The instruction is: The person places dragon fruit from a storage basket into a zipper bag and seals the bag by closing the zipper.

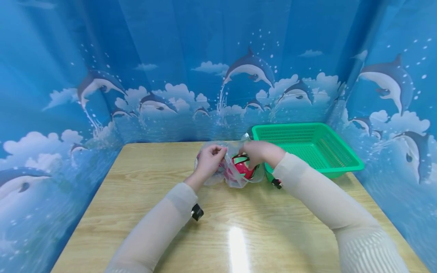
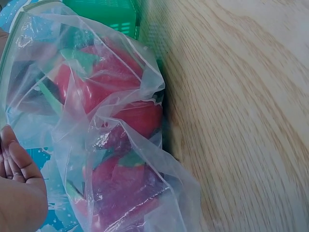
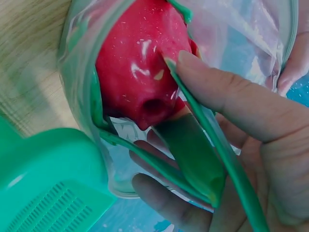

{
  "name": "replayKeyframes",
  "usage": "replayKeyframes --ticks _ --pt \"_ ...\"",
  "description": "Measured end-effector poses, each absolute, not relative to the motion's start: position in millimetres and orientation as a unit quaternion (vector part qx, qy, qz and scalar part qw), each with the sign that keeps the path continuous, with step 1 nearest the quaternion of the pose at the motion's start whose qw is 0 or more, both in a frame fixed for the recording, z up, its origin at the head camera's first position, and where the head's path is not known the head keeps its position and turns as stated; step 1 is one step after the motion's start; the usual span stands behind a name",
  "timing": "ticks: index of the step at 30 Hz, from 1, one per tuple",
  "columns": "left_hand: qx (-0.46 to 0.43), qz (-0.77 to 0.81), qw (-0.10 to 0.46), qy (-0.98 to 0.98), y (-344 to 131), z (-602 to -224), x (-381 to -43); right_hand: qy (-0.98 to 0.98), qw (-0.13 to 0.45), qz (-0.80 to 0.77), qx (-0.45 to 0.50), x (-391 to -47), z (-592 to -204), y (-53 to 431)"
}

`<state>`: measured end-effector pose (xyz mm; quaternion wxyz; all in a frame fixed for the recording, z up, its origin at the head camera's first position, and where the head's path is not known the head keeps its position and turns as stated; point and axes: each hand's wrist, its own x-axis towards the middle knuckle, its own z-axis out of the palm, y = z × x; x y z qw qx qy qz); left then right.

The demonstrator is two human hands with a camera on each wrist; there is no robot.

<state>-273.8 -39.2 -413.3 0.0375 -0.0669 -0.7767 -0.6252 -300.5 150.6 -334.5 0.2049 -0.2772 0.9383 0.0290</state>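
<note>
A clear plastic bag (image 1: pixel 235 182) stands on the table with its mouth open, holding red dragon fruits with green leaf tips. My left hand (image 1: pixel 208 161) pinches the bag's rim between thumb and fingers. At the mouth, my right hand (image 1: pixel 262 150) grips a dragon fruit (image 3: pixel 140 58), with the thumb against its red skin and the fingers behind its long green leaves (image 3: pixel 193 154). Through the film in the left wrist view show another dragon fruit (image 2: pixel 128 186) and the bag's wrinkled side (image 2: pixel 181 188). The palm side of my left hand is partly out of frame there.
A green plastic basket (image 1: pixel 341 169) with slotted walls stands at the back right, close beside the bag. The wooden table (image 1: pixel 146 182) ends at a blue dolphin-print curtain (image 1: pixel 184 45). Small black cameras are strapped to both wrists.
</note>
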Motion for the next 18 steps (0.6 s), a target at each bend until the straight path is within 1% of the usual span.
replayKeyframes --ticks 5,11,18 --pt "-0.067 -0.623 0.037 -0.778 -38.7 -413.8 -274.7 0.942 0.213 0.005 -0.259 -298.1 -329.3 154.4" --pt "-0.065 -0.62 0.036 -0.781 -38.7 -413.3 -273.6 0.947 0.204 -0.026 -0.248 -294.1 -316.5 165.7" --pt "-0.06 -0.616 0.03 -0.785 -38.6 -412.9 -272.3 0.949 0.2 -0.053 -0.236 -297.2 -307.9 184.7"
